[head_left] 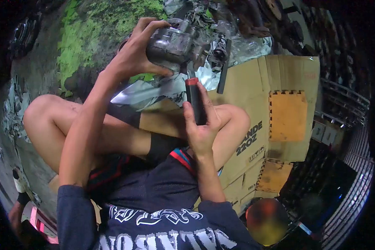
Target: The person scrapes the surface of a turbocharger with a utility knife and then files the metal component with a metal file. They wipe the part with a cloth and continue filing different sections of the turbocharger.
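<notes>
My left hand (pixel 133 56) wraps round a grey metal machine part (pixel 168 46), a block-like casting, thumb below it and fingers over its top. My right hand (pixel 202 123) grips a scraper-like tool (pixel 196 100) with a black handle and a red collar. Its flat metal blade points away from me, towards the right side of the part; whether it touches cannot be made out. Behind and right of the part lie crumpled plastic and dark scraps (pixel 218 46). Under my left forearm and the part is silvery sheeting (pixel 141 93).
Flattened cardboard (pixel 241 83) lies on my right, with an orange foam mat piece (pixel 287 116) on it. Green matting (pixel 83 37) covers floor ahead left. Dark metal parts (pixel 254 18) stand at the far right. Another person's hand (pixel 16 214) shows at lower left.
</notes>
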Motion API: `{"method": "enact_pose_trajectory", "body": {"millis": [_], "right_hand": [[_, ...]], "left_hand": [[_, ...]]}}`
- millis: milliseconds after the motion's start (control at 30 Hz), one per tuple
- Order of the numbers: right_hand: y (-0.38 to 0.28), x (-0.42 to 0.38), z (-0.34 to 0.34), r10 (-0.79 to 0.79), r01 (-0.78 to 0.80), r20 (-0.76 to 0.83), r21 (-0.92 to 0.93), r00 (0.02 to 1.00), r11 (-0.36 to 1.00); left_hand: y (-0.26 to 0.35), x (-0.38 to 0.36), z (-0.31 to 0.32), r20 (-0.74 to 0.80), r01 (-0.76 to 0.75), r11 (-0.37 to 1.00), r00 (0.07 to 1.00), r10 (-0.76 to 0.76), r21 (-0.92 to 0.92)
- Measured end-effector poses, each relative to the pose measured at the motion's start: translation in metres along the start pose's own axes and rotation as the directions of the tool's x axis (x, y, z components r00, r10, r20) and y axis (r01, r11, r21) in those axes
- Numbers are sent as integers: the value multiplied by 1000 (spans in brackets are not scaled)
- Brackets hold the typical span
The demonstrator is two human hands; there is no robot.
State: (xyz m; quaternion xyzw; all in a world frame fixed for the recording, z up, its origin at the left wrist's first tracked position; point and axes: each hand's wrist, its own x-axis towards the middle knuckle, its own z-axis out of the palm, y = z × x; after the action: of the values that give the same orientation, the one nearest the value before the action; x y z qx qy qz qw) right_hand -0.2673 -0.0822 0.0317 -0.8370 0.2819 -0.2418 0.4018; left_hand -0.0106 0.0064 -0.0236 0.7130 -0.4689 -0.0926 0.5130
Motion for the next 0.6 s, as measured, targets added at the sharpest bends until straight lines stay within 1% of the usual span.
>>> {"method": "enact_pose_trajectory", "body": {"millis": [33, 100, 167, 233, 300, 333, 400, 467, 500, 533, 567, 600], "right_hand": [[-2, 0, 0, 0, 0, 6, -2, 1000, 1000], [-9, 2, -1, -47, 46, -8, -119, 999, 992], [-11, 7, -5, -51, 53, 18, -128, 999, 990], [-12, 16, -10, -53, 59, 46, -145, 998, 988], [-15, 29, -13, -279, 292, 90, -216, 956, 932], [-19, 34, -17, -280, 295, 97, -220, 955, 930], [-29, 47, -25, -225, 294, 235, -321, 946, 900], [-39, 61, -29, -214, 302, 275, -336, 937, 892], [-45, 68, -31, -204, 307, 306, -345, 930, 887], [-53, 74, -34, -168, 304, 342, -395, 925, 867], [-56, 80, -37, -172, 313, 354, -393, 919, 865], [-57, 86, -41, -173, 335, 409, -367, 896, 868]], "left_hand": [[-1, 0, 1, -15, -11, 1000, 1000, 11, 5], [-7, 1, 2, -31, -18, 1000, 999, 18, 8], [-17, 6, 3, -42, -49, 999, 998, 49, -13], [-18, 10, 2, -43, -26, 1000, 999, 26, -12], [-20, 13, 1, -26, 6, 999, 1000, -7, -49], [-21, 15, 1, -21, 29, 998, 999, -30, -63], [-24, 17, -2, -11, 34, 997, 999, -35, -73], [-30, 17, -3, -3, 44, 995, 999, -44, -84], [-35, 17, -3, 5, 37, 988, 999, -37, -148], [-37, 15, -6, 10, 32, 977, 999, -30, -210], [-40, 14, -8, 0, 38, 977, 999, -39, -211], [-41, 14, -9, 19, 7, 982, 1000, -3, -188]]}}
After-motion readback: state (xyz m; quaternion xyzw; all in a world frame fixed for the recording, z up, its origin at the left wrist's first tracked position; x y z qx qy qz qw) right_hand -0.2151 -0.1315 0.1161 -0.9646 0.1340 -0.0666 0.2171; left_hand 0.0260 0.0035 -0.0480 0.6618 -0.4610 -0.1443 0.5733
